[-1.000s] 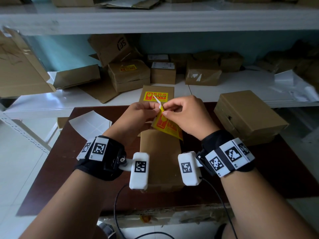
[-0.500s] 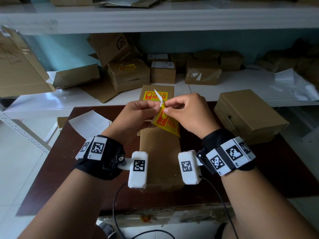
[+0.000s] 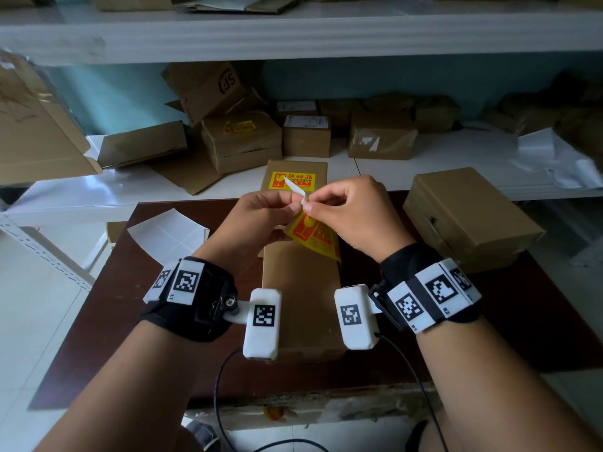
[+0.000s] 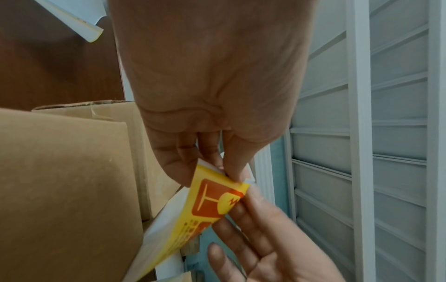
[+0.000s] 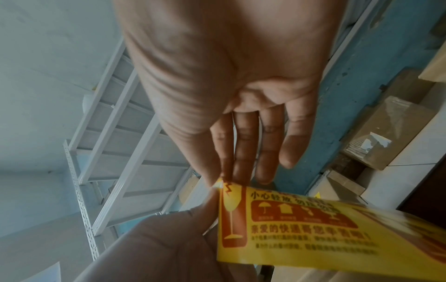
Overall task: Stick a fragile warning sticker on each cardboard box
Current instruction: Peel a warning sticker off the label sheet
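Both hands hold a yellow and red fragile sticker (image 3: 314, 237) above a long cardboard box (image 3: 301, 301) on the dark table. My left hand (image 3: 295, 203) pinches the sticker's top corner with its white backing (image 3: 295, 190) curling up. My right hand (image 3: 310, 207) pinches the same corner from the right. The sticker (image 4: 212, 202) shows between the fingers in the left wrist view, and its printed face (image 5: 301, 225) fills the right wrist view. A second box (image 3: 293, 172) behind carries a stuck sticker (image 3: 293, 181). A plain box (image 3: 466, 216) sits at the right.
A white backing sheet (image 3: 169, 234) lies at the table's left. A white shelf (image 3: 424, 164) behind the table holds several cardboard boxes, one with a yellow sticker (image 3: 239, 127). Plastic bags (image 3: 554, 158) lie on the shelf's right. Cables hang off the front edge.
The hands have risen slightly with the sticker. The white backing corner has peeled further away from the yellow sticker.
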Action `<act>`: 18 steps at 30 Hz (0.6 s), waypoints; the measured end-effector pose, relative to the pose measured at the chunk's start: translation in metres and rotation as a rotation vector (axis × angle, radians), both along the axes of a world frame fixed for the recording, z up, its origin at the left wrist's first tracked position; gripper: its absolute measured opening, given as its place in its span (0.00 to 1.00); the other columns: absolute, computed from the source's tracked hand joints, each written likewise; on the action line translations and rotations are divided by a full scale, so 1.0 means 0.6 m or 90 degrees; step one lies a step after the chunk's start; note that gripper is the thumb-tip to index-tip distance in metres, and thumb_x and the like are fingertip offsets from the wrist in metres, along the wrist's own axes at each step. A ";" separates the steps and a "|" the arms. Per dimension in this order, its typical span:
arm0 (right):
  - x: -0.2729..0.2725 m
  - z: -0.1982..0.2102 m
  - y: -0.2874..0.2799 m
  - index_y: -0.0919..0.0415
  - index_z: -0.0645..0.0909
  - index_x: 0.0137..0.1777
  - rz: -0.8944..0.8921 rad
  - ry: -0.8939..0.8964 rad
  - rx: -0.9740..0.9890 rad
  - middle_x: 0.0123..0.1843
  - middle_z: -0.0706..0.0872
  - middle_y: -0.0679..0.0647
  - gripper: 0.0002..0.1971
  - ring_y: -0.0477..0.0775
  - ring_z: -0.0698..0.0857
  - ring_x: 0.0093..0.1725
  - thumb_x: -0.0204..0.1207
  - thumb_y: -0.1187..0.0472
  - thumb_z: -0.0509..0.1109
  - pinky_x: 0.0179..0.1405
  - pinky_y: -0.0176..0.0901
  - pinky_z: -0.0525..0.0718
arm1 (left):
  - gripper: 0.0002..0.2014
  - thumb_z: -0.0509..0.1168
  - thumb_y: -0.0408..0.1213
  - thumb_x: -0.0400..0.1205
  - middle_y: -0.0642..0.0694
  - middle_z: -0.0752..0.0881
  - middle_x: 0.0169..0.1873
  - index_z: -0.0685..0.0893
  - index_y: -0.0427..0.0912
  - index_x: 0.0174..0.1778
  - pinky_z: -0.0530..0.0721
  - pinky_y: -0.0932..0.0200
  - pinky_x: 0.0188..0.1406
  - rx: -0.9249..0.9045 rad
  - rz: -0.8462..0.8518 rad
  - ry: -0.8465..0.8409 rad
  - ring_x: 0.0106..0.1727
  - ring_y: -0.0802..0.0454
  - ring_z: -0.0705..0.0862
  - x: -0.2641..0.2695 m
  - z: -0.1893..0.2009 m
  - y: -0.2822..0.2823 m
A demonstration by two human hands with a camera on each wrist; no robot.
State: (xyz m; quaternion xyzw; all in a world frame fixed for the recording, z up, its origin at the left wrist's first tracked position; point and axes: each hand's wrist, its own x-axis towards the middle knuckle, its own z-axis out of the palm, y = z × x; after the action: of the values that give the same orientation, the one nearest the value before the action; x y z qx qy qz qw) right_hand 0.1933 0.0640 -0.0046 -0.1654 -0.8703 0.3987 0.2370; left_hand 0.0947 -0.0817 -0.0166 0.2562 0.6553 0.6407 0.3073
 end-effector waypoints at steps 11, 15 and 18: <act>-0.002 -0.002 0.010 0.50 0.93 0.44 0.015 0.001 -0.019 0.40 0.91 0.42 0.07 0.40 0.88 0.44 0.75 0.49 0.77 0.45 0.38 0.85 | 0.07 0.64 0.28 0.85 0.36 0.89 0.47 0.87 0.35 0.51 0.79 0.30 0.67 -0.007 -0.005 0.036 0.51 0.40 0.86 0.002 0.000 0.001; -0.002 -0.001 0.009 0.49 0.92 0.43 0.025 -0.004 -0.028 0.41 0.91 0.42 0.06 0.41 0.88 0.46 0.76 0.51 0.76 0.46 0.39 0.85 | 0.06 0.64 0.28 0.85 0.37 0.88 0.47 0.87 0.37 0.49 0.79 0.30 0.66 -0.013 -0.011 0.045 0.50 0.41 0.86 0.002 0.000 0.001; -0.002 -0.001 0.009 0.49 0.92 0.43 0.031 -0.010 -0.033 0.42 0.91 0.41 0.05 0.41 0.88 0.46 0.77 0.52 0.76 0.47 0.40 0.85 | 0.07 0.63 0.28 0.86 0.36 0.87 0.48 0.87 0.39 0.48 0.79 0.32 0.65 -0.012 -0.018 0.046 0.51 0.40 0.85 0.000 0.000 0.000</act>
State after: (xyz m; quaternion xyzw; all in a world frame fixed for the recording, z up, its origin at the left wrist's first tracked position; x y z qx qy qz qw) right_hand 0.1921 0.0693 -0.0049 -0.1531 -0.8654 0.4253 0.2161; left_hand 0.0947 -0.0814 -0.0169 0.2857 0.6684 0.6201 0.2951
